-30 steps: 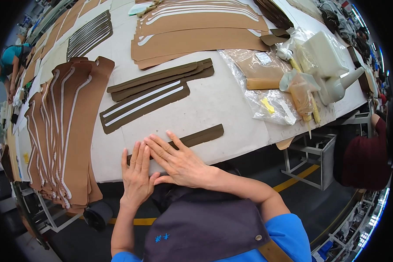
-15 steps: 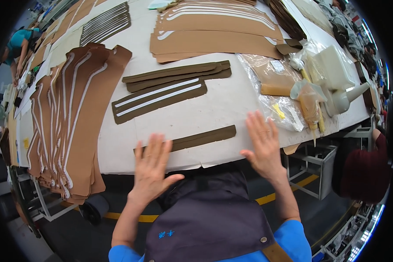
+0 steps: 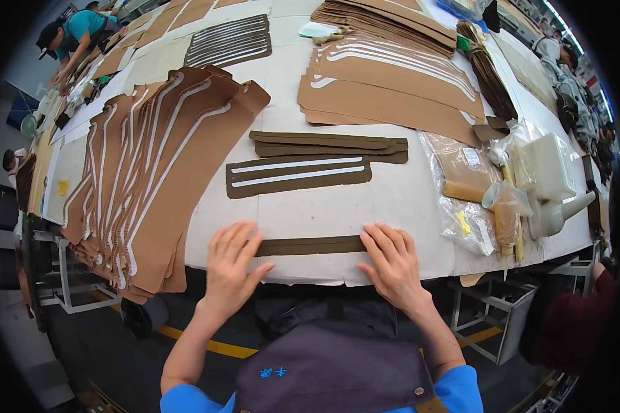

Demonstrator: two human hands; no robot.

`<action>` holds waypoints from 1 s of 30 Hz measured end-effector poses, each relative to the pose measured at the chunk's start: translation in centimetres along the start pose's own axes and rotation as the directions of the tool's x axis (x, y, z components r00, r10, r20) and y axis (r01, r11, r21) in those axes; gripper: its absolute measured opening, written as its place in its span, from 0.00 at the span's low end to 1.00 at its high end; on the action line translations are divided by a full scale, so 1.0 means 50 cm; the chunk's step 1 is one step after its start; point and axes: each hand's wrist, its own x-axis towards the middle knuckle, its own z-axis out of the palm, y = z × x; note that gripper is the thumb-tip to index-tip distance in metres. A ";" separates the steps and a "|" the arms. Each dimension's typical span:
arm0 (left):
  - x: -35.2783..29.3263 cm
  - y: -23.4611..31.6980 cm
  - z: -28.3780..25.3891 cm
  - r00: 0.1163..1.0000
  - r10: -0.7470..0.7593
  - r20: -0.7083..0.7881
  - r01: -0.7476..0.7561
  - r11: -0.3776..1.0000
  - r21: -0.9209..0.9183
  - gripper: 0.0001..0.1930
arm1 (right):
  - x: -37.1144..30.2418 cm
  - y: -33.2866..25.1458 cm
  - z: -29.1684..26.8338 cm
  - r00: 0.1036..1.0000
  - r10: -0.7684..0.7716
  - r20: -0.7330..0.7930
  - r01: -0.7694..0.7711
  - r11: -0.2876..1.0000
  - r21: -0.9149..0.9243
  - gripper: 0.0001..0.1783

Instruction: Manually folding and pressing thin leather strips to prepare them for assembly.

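Note:
A long, narrow dark olive-brown strip [image 3: 312, 246], with a seam or fold line along its length, lies flat across the table near its front edge. My left hand [image 3: 233, 267] is over its left end, fingers apart and slightly bent. Over the right end rests my right hand [image 3: 395, 267], its fingers also apart. Both hands cover the strip's ends, and neither grips it. Just beyond lies a wider dark piece [image 3: 298, 170] carrying two white bands. Behind that, several similar dark strips [image 3: 324, 143] are piled loosely.
Fanned tan panels [image 3: 160, 227] with white curved bands overhang the table's front left. More tan panels [image 3: 386, 89] are stacked at the back. Plastic bags [image 3: 461, 217], a white container [image 3: 548, 166] and a glue-filled bag [image 3: 508, 213] stand right. Co-workers [image 3: 83, 34] are farther off.
My hands have come inward and down onto the strip's ends. The strip now lies straighter across, where it was slanted. The whole view has shifted and turned.

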 end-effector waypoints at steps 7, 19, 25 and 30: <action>0.117 0.016 0.021 0.990 -0.011 0.142 0.049 0.964 -0.262 0.12 | 0.059 0.003 0.006 0.995 -0.069 -0.076 0.075 0.994 0.079 0.23; 0.307 -0.101 0.009 0.983 -0.059 0.172 0.145 0.827 -0.543 0.10 | 0.246 0.157 0.000 0.997 0.062 -0.036 -0.036 0.864 0.503 0.10; 0.361 -0.147 0.031 0.983 -0.019 -0.184 -0.026 0.972 -0.234 0.08 | 0.354 0.238 0.009 0.970 0.011 -0.242 0.014 0.995 0.100 0.11; 0.241 -0.124 0.035 0.998 -0.057 0.011 0.057 0.923 -0.381 0.07 | 0.310 0.111 0.030 0.963 -0.219 -0.157 0.248 0.947 0.203 0.09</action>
